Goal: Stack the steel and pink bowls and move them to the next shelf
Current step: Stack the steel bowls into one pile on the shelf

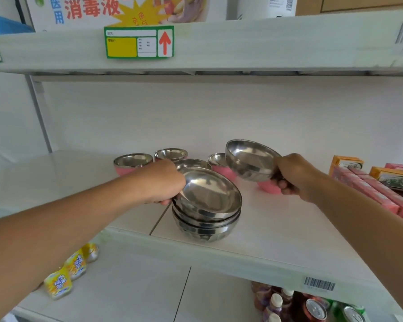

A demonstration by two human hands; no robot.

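Observation:
A stack of three steel bowls (206,212) stands near the front edge of the white shelf (277,231). My left hand (159,182) grips the tilted top bowl of that stack by its left rim. My right hand (293,175) holds another steel bowl (249,160) in the air, tilted, to the right of the stack and above a pink bowl (268,185) that it partly hides. Behind the stack stand more pink bowls with steel insides (132,163) (170,154) (219,165), and one steel bowl (191,163) just behind my left hand.
Pink and orange boxes (368,182) line the shelf's right side. An upper shelf with a green and yellow price tag (139,41) hangs overhead. Below are yellow packets (68,273) at the left and bottles and cans (296,305) at the right.

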